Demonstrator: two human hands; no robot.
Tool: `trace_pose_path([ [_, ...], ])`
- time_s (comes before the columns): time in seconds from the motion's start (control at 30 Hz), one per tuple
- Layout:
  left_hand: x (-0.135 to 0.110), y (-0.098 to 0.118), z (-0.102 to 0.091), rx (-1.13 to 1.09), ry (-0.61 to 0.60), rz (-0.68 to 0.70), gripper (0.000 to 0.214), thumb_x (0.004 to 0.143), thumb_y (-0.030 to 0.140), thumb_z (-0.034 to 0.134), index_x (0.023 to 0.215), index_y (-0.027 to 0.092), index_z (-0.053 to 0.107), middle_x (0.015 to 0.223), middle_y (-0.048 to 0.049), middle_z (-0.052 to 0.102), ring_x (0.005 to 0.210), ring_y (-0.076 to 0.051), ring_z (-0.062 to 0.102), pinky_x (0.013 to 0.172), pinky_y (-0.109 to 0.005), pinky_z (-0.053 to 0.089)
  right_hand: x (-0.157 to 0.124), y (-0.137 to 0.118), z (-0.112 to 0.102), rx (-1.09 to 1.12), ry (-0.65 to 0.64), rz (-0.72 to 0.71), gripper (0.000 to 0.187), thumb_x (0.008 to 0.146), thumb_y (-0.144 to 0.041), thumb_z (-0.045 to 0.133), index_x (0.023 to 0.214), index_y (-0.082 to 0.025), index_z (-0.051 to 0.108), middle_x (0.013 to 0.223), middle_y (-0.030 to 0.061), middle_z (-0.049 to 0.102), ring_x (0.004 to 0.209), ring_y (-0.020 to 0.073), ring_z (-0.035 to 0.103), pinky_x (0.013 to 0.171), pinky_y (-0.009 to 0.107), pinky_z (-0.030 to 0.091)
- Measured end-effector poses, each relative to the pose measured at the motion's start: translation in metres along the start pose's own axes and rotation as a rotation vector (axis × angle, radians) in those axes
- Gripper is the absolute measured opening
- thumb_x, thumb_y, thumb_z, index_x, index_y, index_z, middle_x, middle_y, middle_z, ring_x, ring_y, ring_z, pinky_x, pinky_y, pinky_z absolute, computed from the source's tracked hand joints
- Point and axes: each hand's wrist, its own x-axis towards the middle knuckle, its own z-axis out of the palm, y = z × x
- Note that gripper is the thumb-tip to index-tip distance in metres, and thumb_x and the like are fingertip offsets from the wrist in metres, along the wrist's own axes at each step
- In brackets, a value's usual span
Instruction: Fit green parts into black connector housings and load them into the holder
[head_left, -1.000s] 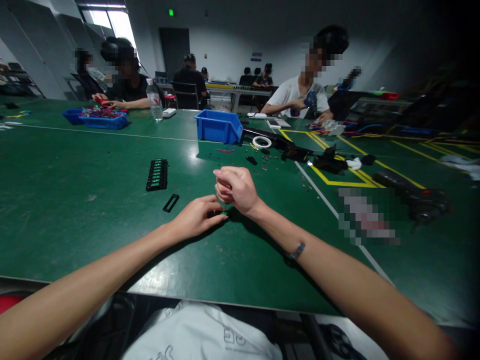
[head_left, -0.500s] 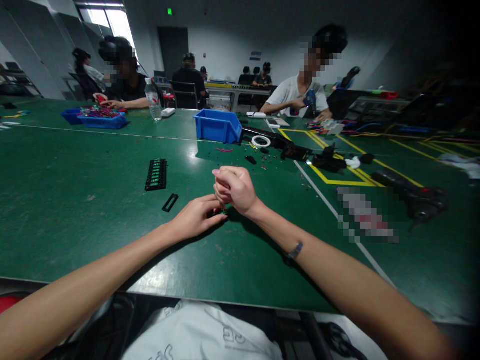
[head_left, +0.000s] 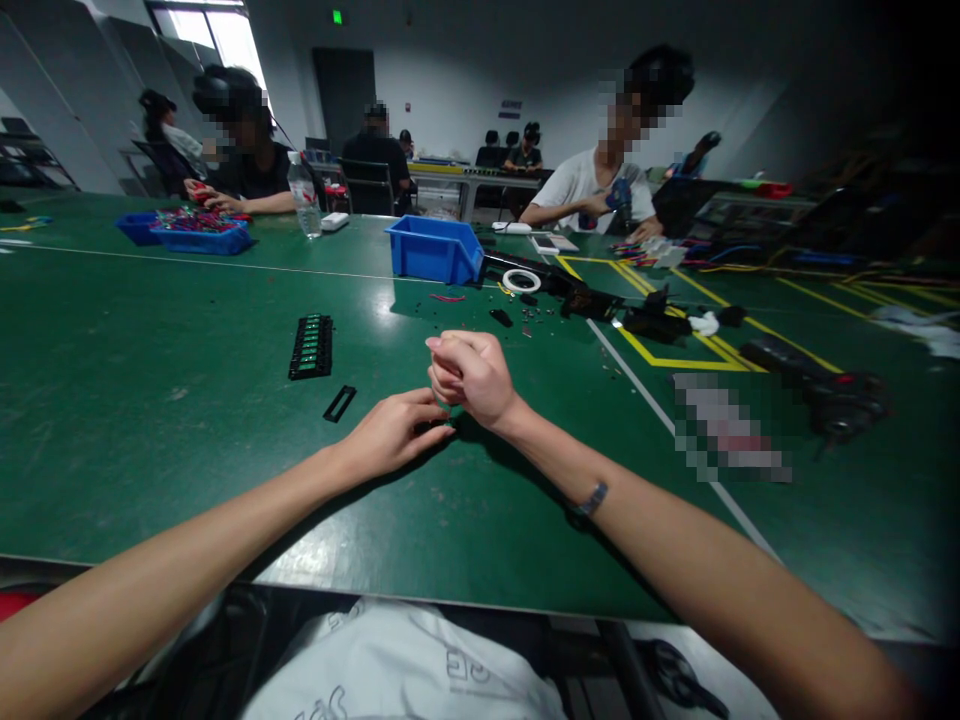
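Observation:
My left hand [head_left: 397,430] rests on the green table, its thumb and fingers closed round a small green-and-black part [head_left: 448,421] that is mostly hidden. Right above that part, my right hand [head_left: 472,378] is curled into a fist with the thumb on top. Something thin seems to reach down from the fist to the part, but what the fist grips is hidden. Left of my hands lies a small black rectangular frame [head_left: 340,404]. Beyond it sits a black holder [head_left: 310,347] with a row of green pieces in it.
A blue bin [head_left: 435,250] stands ahead, with a white ring of tape [head_left: 522,281] and scattered small bits to its right. A dark power tool [head_left: 840,400] lies at the right. Two people work across the table, near blue trays [head_left: 202,238] and a water bottle [head_left: 304,195].
Both hands stay almost where they were, the right fist still above the small part. The view has shifted very slightly.

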Motion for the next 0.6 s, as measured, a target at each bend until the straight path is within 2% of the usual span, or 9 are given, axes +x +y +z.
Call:
trace_pose_path([
  [0.33,0.0005,0.0,0.0027,-0.025,-0.006,0.046,0.031,0.104,0.034,0.051,0.108,0.016,0.075,0.108,-0.0114,0.067,0.1,-0.022,0.066,0.091,-0.034,0.052,-0.0015,0.0004,0.0021,-0.036,0.024,-0.017,0.047,0.086,-0.036,0.069,0.054,-0.022,0.036,0.043,-0.0091,0.033,0.035,0.0042,0.027,0.036,0.022,0.02],
  [0.6,0.001,0.0016,0.001,-0.021,-0.021,0.043,0.033,0.105,0.036,0.05,0.099,0.015,0.074,0.1,-0.0106,0.066,0.095,-0.021,0.066,0.088,-0.033,0.052,0.0008,0.0025,-0.0008,0.01,0.04,-0.019,0.043,0.087,-0.032,0.065,0.055,-0.022,0.037,0.043,-0.0094,0.031,0.034,0.0044,0.026,0.034,0.021,0.02],
])
